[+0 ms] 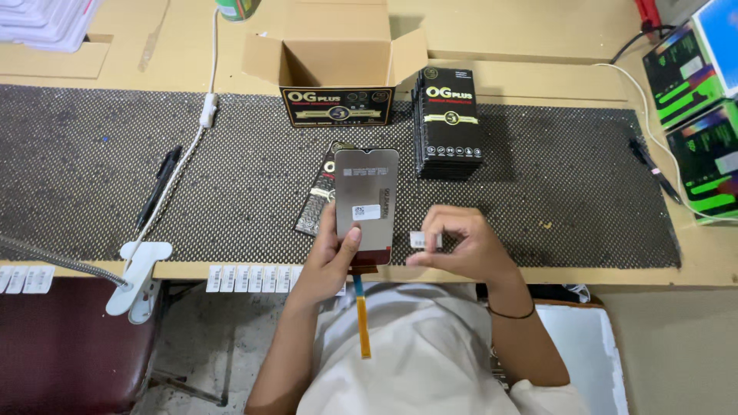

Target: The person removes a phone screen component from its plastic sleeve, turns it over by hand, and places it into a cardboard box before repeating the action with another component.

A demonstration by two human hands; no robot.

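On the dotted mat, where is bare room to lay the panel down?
The mat is bare left of the black pen, and on the right between the stack of black boxes and the right pen. The middle is crowded: open carton, flat black box, the panel in the left hand, right hand.

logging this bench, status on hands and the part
Left hand grips grey phone screen panel, orange ribbon cable hanging. Right hand pinches small white sticker. Flat black box under panel, nothing blocking.
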